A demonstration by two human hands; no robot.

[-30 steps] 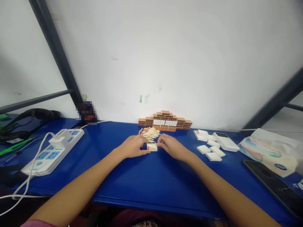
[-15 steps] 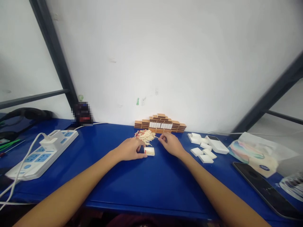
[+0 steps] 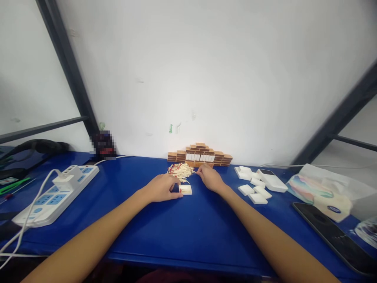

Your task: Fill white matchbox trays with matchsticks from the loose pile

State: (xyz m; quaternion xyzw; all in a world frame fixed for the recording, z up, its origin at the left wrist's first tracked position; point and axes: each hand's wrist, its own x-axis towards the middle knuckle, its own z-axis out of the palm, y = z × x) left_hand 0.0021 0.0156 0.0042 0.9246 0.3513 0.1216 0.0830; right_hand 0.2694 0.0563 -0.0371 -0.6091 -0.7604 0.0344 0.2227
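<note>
My left hand (image 3: 163, 188) grips the left end of a small white matchbox tray (image 3: 186, 189) between thumb and fingers. A few red-tipped matches (image 3: 184, 190) lie inside that tray. Just behind it is a loose pile of matches (image 3: 182, 170), red heads mostly toward the left. At the pile's right edge, my right hand (image 3: 210, 177) pinches the pale end of a match (image 3: 194, 171) with closed fingertips. Behind the pile, brown matchboxes (image 3: 200, 151) are stacked in steps against the wall, with a row of white pieces set in the middle.
Several white trays (image 3: 258, 198) lie on the right beside a white device (image 3: 272, 181). Farther right are a tissue pack (image 3: 322, 196) and a black phone (image 3: 332, 236). A white power strip (image 3: 55, 198) with cables occupies the left of the blue table (image 3: 176, 236).
My right fingertips have shifted slightly left, closer to the match pile. My left hand stays on the tray. The camera view has moved a little.
</note>
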